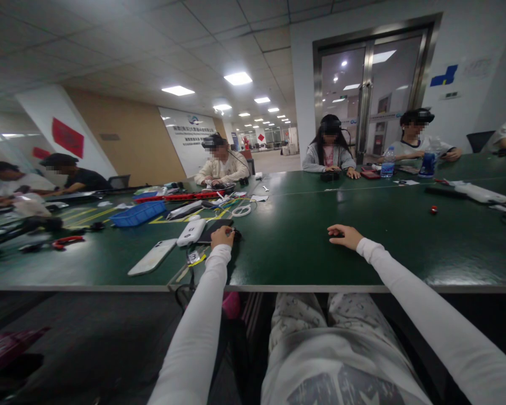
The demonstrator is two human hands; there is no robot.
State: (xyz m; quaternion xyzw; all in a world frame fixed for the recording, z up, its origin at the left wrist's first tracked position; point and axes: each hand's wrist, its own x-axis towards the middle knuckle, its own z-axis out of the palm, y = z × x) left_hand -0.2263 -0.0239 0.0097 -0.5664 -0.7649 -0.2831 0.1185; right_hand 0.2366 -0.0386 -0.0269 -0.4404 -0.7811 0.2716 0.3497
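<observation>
Left hand (222, 236): curled, set against a small black object (235, 232); a grasp cannot be told.
Right hand (344, 236): released, laid palm down on the worktop (295, 253).
White device (191, 232): laid just left of the left hand.
Phone (152, 256): further left.

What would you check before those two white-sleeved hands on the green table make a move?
1. Hold of the left hand on the small black item beside the dark pad: cannot tell.
2. What the right hand covers on the table: cannot tell, its fingers hide it.
3. The phone lies flat, wholly on the table near its edge: ok.
4. The white device lies apart from the left hand: ok.
5. The person opposite has hands far away: ok.
</observation>
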